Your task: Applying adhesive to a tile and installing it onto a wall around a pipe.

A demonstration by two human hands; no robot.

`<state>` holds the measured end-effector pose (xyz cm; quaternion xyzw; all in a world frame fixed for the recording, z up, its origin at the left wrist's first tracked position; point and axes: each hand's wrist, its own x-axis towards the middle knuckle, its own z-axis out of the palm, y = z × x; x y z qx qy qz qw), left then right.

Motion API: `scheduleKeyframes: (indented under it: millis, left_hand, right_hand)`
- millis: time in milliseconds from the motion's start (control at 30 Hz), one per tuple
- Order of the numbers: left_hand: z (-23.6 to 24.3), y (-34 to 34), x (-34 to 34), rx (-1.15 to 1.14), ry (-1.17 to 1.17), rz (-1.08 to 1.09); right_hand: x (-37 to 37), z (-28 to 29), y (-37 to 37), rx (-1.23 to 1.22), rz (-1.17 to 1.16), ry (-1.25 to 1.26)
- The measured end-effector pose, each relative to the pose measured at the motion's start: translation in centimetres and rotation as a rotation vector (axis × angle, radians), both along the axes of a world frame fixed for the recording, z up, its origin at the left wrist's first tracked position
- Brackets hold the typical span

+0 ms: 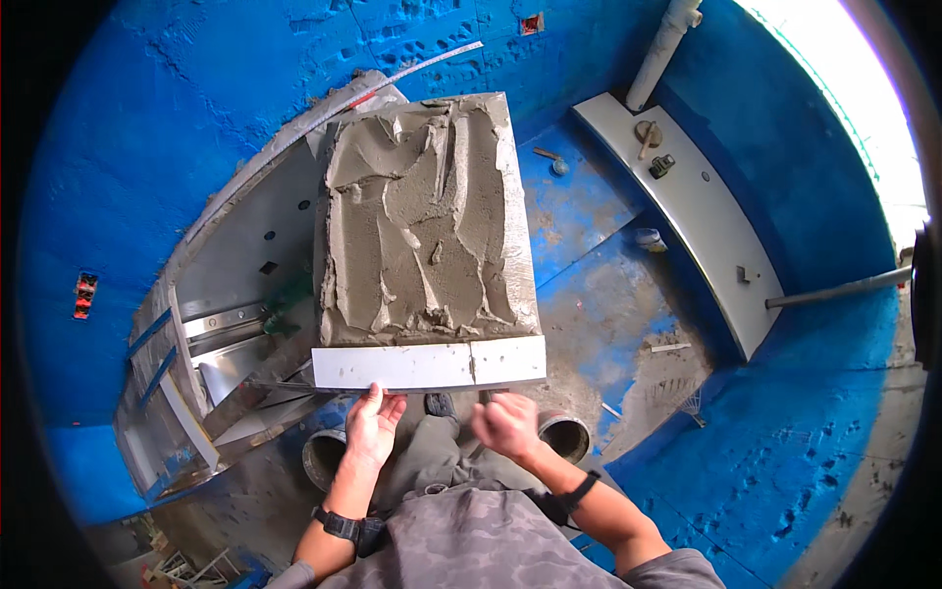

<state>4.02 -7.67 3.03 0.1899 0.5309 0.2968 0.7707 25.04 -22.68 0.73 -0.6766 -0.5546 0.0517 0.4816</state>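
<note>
A slab point(523, 265) lies before me, its top thickly spread with wet grey mortar point(422, 226) in ridges and furrows. Along its near side runs a white strip point(412, 367), crossed by a dark line right of its middle. My left hand point(376, 427) is at the strip's lower edge, thumb and fingers apart, the thumb tip touching or very close to it. Just below the same edge, farther right, my right hand point(506, 425) is closed in a fist and slightly blurred. A small dark bit shows by its knuckles; what it holds, if anything, is hidden.
Two round bucket-like openings point(564, 438) flank my legs. At left lie a large panel point(245, 231) and a metal sink point(235, 378). A white ledge point(702, 236) with small tools runs along the right blue wall. A pipe point(665, 54) stands in the far corner.
</note>
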Motion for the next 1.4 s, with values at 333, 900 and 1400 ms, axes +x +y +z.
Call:
scheduleKeyframes:
  millis: [333, 900, 1400]
  left_hand:
    - [0.9, 2.0, 2.3, -0.171, 0.243, -0.005]
    - [0.5, 2.2, 2.0, -0.131, 0.227, -0.015]
    - [1.4, 1.1, 3.8, -0.140, 0.243, -0.125]
  right_hand:
    - [5.0, 2.9, -0.3, -0.053, -0.507, 0.086]
    - [8.9, 1.7, -2.4, -0.090, -0.667, 0.626]
    - [9.3, -1.7, -3.5, -0.214, -0.283, 1.082]
